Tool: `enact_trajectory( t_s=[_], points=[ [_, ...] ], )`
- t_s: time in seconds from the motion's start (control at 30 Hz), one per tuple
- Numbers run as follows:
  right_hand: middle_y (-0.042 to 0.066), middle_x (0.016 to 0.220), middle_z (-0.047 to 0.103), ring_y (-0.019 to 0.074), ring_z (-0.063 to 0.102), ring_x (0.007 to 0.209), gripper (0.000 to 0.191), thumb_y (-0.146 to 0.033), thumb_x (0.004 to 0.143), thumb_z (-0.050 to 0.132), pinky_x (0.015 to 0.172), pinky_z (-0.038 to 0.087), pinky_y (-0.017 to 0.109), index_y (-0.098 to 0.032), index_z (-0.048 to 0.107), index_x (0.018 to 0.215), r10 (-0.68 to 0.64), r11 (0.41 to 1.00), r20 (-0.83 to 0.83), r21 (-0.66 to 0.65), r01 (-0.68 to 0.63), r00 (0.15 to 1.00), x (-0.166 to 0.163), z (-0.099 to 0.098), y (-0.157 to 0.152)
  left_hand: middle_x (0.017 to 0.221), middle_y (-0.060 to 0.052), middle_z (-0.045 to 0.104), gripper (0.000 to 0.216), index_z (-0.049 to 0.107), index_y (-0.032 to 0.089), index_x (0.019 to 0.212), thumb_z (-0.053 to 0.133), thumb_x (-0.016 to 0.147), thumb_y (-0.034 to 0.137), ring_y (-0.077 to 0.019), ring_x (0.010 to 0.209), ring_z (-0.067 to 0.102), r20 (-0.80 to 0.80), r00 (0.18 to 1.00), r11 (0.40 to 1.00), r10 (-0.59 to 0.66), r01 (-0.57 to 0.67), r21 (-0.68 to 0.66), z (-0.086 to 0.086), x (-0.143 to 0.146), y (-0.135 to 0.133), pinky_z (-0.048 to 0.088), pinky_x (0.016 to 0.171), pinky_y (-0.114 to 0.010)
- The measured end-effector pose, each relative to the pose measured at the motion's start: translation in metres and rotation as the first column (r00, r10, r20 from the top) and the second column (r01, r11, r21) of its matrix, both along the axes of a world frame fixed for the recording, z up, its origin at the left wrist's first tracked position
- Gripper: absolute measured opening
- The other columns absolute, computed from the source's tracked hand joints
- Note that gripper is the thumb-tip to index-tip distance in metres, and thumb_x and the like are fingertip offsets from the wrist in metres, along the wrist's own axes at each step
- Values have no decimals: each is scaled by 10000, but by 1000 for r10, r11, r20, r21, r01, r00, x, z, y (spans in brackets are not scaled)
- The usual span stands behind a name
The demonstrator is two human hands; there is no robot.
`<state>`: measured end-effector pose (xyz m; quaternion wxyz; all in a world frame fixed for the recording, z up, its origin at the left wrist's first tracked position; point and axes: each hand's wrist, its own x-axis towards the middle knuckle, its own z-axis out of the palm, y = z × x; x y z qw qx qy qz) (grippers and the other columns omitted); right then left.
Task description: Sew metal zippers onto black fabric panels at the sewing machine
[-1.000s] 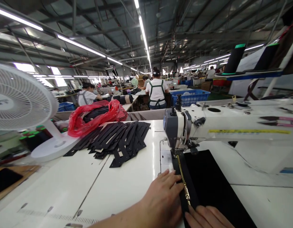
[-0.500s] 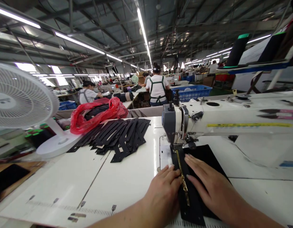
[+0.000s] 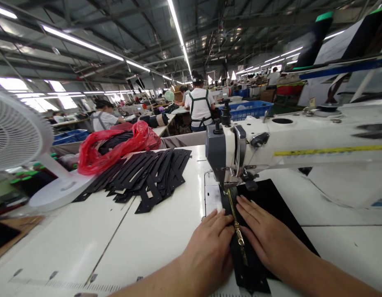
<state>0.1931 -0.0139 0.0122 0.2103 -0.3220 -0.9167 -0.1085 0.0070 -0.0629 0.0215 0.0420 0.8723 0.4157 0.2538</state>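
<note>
A black strip (image 3: 249,277) with a gold-toothed zipper (image 3: 235,220) lies under the needle area of a white and grey sewing machine (image 3: 216,154). The zipper's metal pull hangs toward me. My left hand (image 3: 206,243) is at the strip's left edge, its fingers bent and closed against it; its thumb is hidden. On the other side of the zipper my right hand (image 3: 268,233) lies flat, fingers stretched toward the machine, pressing on the black material. A larger black panel (image 3: 282,212) spreads out beneath and beyond my right hand.
Left on the white table (image 3: 166,239) is a pile of black strips (image 3: 154,177), beside a red plastic bag (image 3: 116,146) and a white fan (image 3: 20,132). Thread cones (image 3: 316,39) stand upper right. A blue basket (image 3: 249,109) and co-workers (image 3: 199,103) are beyond the machine.
The camera view has turned slightly right, so the fan, bag and strip pile sit further left in the picture. My hands keep nearly the same places beside the zipper.
</note>
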Motion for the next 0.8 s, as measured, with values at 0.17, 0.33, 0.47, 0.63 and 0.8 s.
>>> enact_trajectory(
  t_s=[0.17,0.33,0.47,0.63,0.8],
  points=[
    [211,1259,513,272,486,1174,392,-164,873,366,942,457,421,-13,571,1171,7,1000,-25,0,-7,1000,0,-3,10,1080,-153,600,324,578,77,1038,456,746,145,-268,1091,538,14,1000,999,-7,6,39,0,-1,9,383,1048,-442],
    [229,1228,535,274,530,1130,404,-147,874,344,918,481,420,22,556,1172,8,1000,-18,27,-8,1000,-3,-1,19,1068,-158,591,340,573,80,1035,451,720,122,-273,1086,532,23,1000,999,-19,18,46,-2,-4,19,391,1036,-466],
    [214,1201,564,262,543,1118,395,-141,875,340,912,492,413,14,558,1165,16,999,-31,48,-14,999,-5,-3,27,1040,-157,587,352,577,86,1033,456,704,114,-272,1070,533,35,999,999,-25,24,23,-2,-5,27,392,1030,-474],
    [197,1137,611,248,581,1066,364,-140,872,349,891,511,406,-13,562,1139,27,998,-85,61,-22,996,-7,-5,37,1030,-139,572,354,575,100,1016,465,680,101,-264,1040,526,43,999,999,-23,24,-30,-2,-6,36,367,1044,-462],
    [157,1082,637,231,610,999,316,-150,877,371,861,516,383,-73,552,1124,23,999,-134,-19,-26,991,-11,-1,44,1032,-124,547,356,555,119,1025,464,682,98,-262,1002,516,67,998,999,-21,24,-44,-3,-7,45,402,1000,-473]
  ],
)
